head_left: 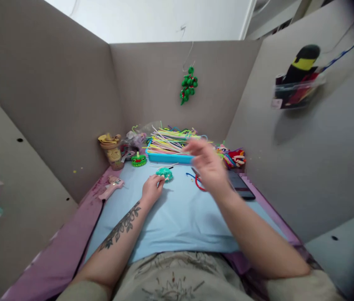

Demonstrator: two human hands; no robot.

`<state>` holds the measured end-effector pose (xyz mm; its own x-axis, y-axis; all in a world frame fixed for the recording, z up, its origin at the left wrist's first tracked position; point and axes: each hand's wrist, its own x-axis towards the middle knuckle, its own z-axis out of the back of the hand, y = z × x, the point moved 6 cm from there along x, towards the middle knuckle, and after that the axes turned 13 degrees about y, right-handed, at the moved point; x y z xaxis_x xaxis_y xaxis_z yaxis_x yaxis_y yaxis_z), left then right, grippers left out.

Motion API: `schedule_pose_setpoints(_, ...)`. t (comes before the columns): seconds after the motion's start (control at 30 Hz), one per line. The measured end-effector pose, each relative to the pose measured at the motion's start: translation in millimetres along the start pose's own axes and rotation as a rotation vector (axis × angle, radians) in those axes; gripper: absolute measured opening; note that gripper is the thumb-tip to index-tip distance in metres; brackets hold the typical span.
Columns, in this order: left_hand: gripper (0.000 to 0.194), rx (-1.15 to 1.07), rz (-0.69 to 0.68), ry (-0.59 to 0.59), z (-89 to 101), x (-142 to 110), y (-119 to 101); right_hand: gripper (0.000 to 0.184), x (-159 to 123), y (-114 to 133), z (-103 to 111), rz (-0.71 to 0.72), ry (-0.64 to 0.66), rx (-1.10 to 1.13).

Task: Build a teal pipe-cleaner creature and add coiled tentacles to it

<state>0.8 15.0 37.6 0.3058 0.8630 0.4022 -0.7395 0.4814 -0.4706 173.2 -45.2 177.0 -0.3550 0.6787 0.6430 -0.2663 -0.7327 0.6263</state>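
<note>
My left hand (152, 189) is closed at the near left edge of a small teal fuzzy craft piece (165, 173), pinching it just above the blue cloth. Pale bits show on the piece near my fingertips. Raised to the right, my right hand (210, 167) is blurred by motion, its fingers stretched out and loosely apart with nothing visible in them. Beneath and beside it, partly covered, lie red-handled scissors (199, 183) and a thin blue tool (190, 175). A green fuzzy piece with a face (138, 160) rests farther left.
A blue tray (170, 158) heaped with pipe cleaners (173, 142) stands at the back. A pink glue gun (111, 189) and a cup (113, 152) are on the left, a dark tablet (242, 186) on the right. Green decoration (189, 85) hangs at the back wall; a clear holder (296, 94) is on the right wall.
</note>
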Motion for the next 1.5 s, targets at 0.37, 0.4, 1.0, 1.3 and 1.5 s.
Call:
schedule_pose_setpoints(0.37, 0.022, 0.264, -0.022, 0.039, -3.3, -2, -2, 0.018, -29, -117, -95, -0.077, 0.32, -0.639)
schedule_pose_setpoints(0.4, 0.022, 0.287, -0.031, 0.053, -4.0, -1, -4, 0.017, -31, -116, -96, -0.078, 0.331, -0.672)
schedule_pose_setpoints(1.0, 0.01, -0.068, 0.015, 0.039, -8.3, 1, -1, 0.013, -34, -126, -87, -0.298, 0.08, -0.252)
schedule_pose_setpoints(1.3, 0.018, -0.716, 0.077, 0.041, -25.7, 9, 4, 0.025, -46, -167, -117, -0.697, -0.122, 0.901)
schedule_pose_setpoints(1.5, 0.008, -0.42, 0.087, -0.002, -16.6, 5, 9, 0.013, -35, -146, -92, -0.377, -0.019, 0.231)
